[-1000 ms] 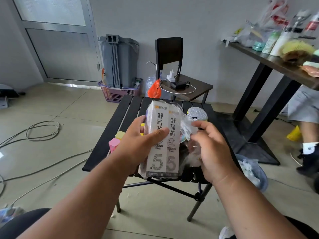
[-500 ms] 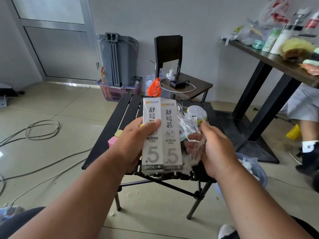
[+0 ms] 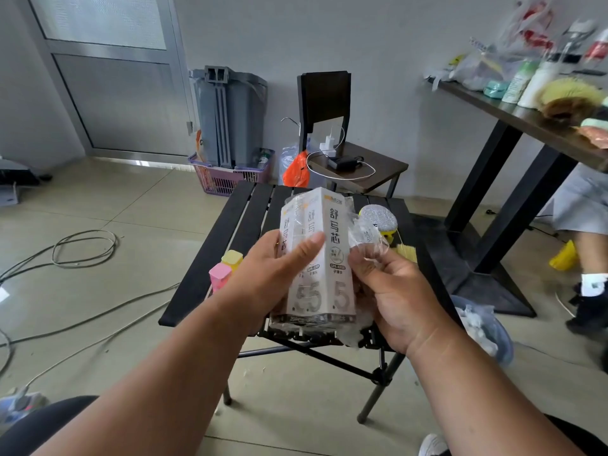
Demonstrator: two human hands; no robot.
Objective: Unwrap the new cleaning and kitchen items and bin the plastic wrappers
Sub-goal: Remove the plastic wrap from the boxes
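Note:
Over the black slatted folding table (image 3: pixel 243 222) I hold a bundle of slim white boxes (image 3: pixel 335 258) printed with a large 5. My left hand (image 3: pixel 273 274) grips the bundle from the left, thumb across its front. Clear plastic wrap (image 3: pixel 365 235) hangs loose off the bundle's right side and still covers its top left corner. My right hand (image 3: pixel 394 291) pinches that wrap beside the boxes. A blue bin (image 3: pixel 487 330) with crumpled plastic inside stands on the floor at the table's right.
On the table lie a pink and a yellow block (image 3: pixel 225 268), a silver round scrubber (image 3: pixel 378 218) and a yellow brush (image 3: pixel 406 251). Behind stand a chair (image 3: pixel 358 162) with a charger, a purple basket (image 3: pixel 230 176) and a grey bucket. A person's leg (image 3: pixel 589 258) is right; cables (image 3: pixel 82 248) left.
The bundle has turned, so more of its left side faces me. My right hand has come in closer to the boxes, still pinching the loose wrap.

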